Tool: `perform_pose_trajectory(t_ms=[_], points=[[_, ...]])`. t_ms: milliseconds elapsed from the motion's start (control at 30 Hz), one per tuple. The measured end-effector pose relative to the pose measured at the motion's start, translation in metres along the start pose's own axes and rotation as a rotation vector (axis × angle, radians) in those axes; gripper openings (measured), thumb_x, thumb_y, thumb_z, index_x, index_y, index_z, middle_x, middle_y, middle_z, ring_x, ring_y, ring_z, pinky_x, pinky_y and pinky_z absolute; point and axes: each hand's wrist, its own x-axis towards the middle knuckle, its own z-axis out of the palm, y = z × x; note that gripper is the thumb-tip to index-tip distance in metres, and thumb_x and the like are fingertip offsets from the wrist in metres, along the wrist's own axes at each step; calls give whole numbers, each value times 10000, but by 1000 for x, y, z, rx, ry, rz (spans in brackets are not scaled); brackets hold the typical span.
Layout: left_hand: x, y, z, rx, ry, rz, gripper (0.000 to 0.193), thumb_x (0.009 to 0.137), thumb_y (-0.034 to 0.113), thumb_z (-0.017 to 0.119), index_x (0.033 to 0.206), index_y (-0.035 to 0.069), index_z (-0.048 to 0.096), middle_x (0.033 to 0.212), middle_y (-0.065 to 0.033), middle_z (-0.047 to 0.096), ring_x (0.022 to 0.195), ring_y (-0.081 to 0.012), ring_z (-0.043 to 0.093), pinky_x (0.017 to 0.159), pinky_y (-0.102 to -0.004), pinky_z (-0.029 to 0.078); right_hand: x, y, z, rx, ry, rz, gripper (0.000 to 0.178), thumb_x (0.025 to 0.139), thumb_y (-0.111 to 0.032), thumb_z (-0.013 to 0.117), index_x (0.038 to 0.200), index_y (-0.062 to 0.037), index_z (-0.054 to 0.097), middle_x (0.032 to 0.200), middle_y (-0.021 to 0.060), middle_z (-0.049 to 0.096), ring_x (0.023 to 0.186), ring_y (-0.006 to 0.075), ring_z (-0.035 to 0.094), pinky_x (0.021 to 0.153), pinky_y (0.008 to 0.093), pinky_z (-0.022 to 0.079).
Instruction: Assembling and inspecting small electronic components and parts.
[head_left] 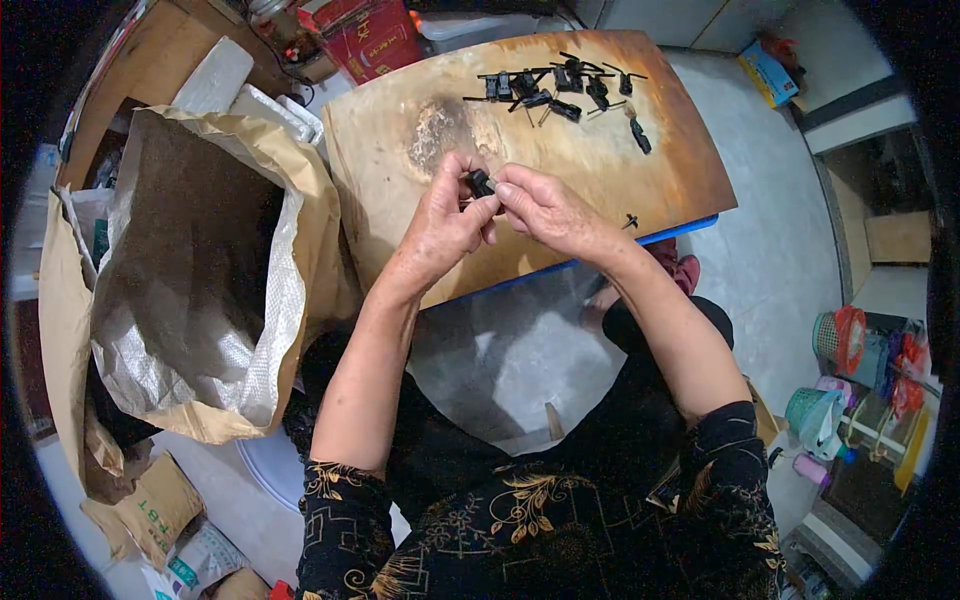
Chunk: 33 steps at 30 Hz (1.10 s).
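Above the near part of a worn wooden board (560, 150), my two hands meet around a small black plastic part (479, 183). My left hand (453, 215) has its fingers curled around this part. From the other side my right hand (545, 208) pinches at its end with thumb and forefinger; whatever small piece lies between those fingertips is hidden. Similar black plastic parts with thin rods (565, 78) lie in a loose cluster at the far side of the board. One longer black piece (640, 134) sits apart to their right, and a tiny black piece (630, 221) rests near the front edge.
To the left stands a large open paper sack (285, 330) with a silvery woven lining. A red box (365, 40) is behind the board. Baskets (840, 335) and bags are at the far right. Below the board, my knees and the grey floor (500, 360) show.
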Motion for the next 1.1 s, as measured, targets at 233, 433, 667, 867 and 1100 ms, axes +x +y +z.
perform_pose_trajectory(t_ms=[233,433,667,867,1100], points=[[2,-13,6,106,104,141,269,854,44,535,1068,55,371,750,-37,515,565,-85,516,449,-200,390,9,19,15,-65,180,-214,139,925,-164,429,890,-47,496,630,-24,405,556,72,397,501,236,357],[-5,-10,3,215,229,307,236,840,-11,514,1015,39,365,729,-44,500,558,-94,509,466,-232,414,15,10,30,-83,290,-322,117,915,-132,446,949,-46,519,639,-17,449,556,72,442,503,234,388],[-88,21,2,436,365,302,159,824,41,543,964,29,469,738,-59,521,574,-115,495,532,-268,426,20,39,-44,-303,202,-181,292,832,-284,585,1029,-73,540,723,50,551,641,162,531,598,309,449],[-258,-12,-52,1027,587,134,180,805,35,528,976,11,477,759,-196,560,662,-310,578,616,-349,460,56,56,-100,-1056,496,221,305,801,-238,565,1019,-42,480,847,186,613,820,352,597,703,452,467],[-366,-79,-107,1187,513,-487,227,804,76,536,1010,27,454,758,-222,556,678,-401,554,609,-445,444,63,74,-104,-1201,439,159,235,798,-219,535,937,-30,513,815,185,618,799,349,606,684,460,478]])
